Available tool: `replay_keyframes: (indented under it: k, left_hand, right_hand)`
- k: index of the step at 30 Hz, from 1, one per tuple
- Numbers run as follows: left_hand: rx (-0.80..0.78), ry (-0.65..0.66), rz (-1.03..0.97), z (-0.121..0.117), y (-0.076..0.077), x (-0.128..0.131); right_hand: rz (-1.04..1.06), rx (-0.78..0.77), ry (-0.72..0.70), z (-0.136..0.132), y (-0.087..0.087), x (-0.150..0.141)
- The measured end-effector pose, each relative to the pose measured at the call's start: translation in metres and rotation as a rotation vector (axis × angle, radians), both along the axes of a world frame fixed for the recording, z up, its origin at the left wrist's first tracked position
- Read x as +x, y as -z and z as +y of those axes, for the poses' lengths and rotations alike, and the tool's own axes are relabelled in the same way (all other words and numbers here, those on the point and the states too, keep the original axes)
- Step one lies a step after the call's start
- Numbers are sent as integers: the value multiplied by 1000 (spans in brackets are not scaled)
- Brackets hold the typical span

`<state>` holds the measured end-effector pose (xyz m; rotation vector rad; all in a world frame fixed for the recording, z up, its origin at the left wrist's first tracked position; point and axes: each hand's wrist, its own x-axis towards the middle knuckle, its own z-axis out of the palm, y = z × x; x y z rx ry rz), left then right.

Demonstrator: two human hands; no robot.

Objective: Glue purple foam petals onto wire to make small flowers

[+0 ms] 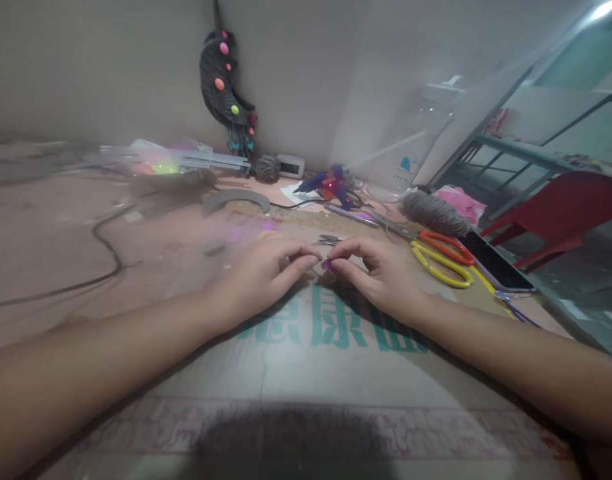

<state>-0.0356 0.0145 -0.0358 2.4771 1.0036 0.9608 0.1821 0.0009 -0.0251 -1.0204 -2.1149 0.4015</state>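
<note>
Purple scrap (327, 265), one, sits in right hand (381, 270); one glue gun (333, 180) beyond.

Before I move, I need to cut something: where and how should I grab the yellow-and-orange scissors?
Probably by the yellow loop and orange loop, coming from the near right: they lie toward that side, while the blades point away, far left.

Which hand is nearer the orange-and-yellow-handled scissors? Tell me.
Right. The right hand is just left of the scissors' handles; the left hand is farther left.
</note>
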Motion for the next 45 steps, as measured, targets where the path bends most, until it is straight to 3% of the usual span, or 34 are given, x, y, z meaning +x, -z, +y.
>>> replay_keyframes:
  k: [9,15,23,31,37,45]
  left_hand:
    - [-13,60,36,0,-2,3]
    - [-91,7,-20,0,-6,4]
    - [-106,-27,-23,-1,-9,5]
    - [-23,8,-56,-1,-1,2]
    - [73,59,-7,-5,0,4]
    - [11,51,-63,-5,1,4]
  right_hand:
    - [5,-8,-34,1,0,0]
    - [93,-206,-119,3,6,-1]
    - [-21,-243,-41,1,-2,-5]
    - [41,-348,-37,2,-6,-4]
    - [11,-374,-29,2,-5,-6]
    - [-22,-319,-100,4,-3,-5]
